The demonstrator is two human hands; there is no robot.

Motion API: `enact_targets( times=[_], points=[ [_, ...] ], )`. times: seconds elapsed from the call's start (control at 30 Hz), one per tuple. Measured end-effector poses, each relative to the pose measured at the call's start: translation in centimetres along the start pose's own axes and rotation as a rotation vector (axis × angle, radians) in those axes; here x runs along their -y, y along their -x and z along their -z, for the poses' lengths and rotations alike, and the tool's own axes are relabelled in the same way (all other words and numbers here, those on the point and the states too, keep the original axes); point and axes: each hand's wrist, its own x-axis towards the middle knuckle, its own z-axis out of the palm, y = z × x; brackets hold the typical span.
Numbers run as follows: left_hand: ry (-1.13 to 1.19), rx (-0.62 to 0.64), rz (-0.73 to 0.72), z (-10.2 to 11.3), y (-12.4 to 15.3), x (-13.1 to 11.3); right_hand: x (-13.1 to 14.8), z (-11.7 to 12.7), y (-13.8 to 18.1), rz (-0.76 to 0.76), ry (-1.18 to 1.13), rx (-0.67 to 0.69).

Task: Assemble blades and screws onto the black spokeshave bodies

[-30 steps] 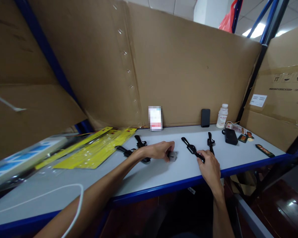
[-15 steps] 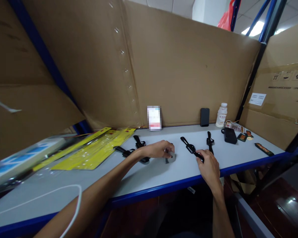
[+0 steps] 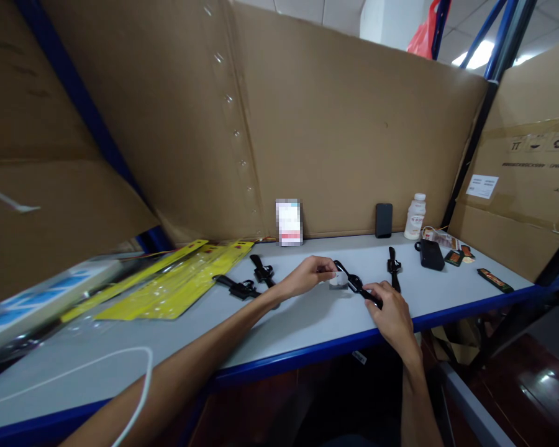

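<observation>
My right hand [image 3: 391, 311] is closed around the near handle of a black spokeshave [image 3: 355, 284], which slants over the tabletop. My left hand [image 3: 315, 273] pinches a small, flat, pale metal piece, apparently a blade [image 3: 339, 279], beside the spokeshave's far handle. Whether the left fingertips also touch that handle, I cannot tell. Left of my hands lie two more spokeshaves, one toward the back [image 3: 261, 270] and one nearer [image 3: 236, 286], partly behind my left forearm. Another spokeshave [image 3: 394, 268] rests just beyond my right hand.
Yellow carded blister packs [image 3: 181, 285] and a blue-and-white box [image 3: 51, 298] cover the left side. At the back stand a blurred white card or screen [image 3: 289, 222], a black phone [image 3: 384, 220] and a bottle [image 3: 415, 217]. A black case [image 3: 431, 254] sits right. A white cable [image 3: 144, 372] crosses the front left.
My left hand has moved right with the metal piece, up to the spokeshave in my right hand. That spokeshave has shifted slightly left; my right hand keeps its grip.
</observation>
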Motion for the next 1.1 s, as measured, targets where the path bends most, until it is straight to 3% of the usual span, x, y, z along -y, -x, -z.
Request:
enact_targets(
  times=[0.3,0.63,0.87,1.1],
  points=[
    [-0.045,-0.131,-0.035,-1.4,-0.5,0.5,-0.2,0.2,-0.1,0.059,-0.062,0.023],
    [-0.013,-0.2,0.009,-0.8,-0.1,0.0,-0.1,0.3,-0.1,0.053,-0.071,0.039],
    [-0.067,-0.146,0.124,-0.1,0.1,-0.4,0.4,0.5,0.0,0.04,-0.055,0.026],
    [-0.039,-0.089,0.1,0.1,0.1,-0.8,0.4,0.3,0.0,0.029,-0.058,0.019]
  ],
)
